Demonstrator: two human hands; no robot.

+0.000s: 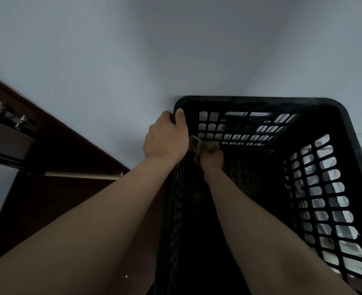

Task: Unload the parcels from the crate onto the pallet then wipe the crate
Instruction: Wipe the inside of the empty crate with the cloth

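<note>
One crate point(261, 101), black, with latticed sides. Two grips: the left grip point(165, 138) curls over the rim at the crate's far left corner, and the right grip point(211, 158) is inside the crate, just beside that corner. Two bare forearms point(90, 220) lead to them. One cloth point(196, 145), bunched, held in the right grip. One brown door point(48, 199) stands beyond the crate's left edge, carrying one metal closer point(4, 119) and one silver rod point(82, 175). One pale wall point(175, 50) rises behind the crate's far edge. White parcels point(336, 187) show through the holes along the crate's right edge; the lattice breaks them up, so their number cannot be told.
</note>
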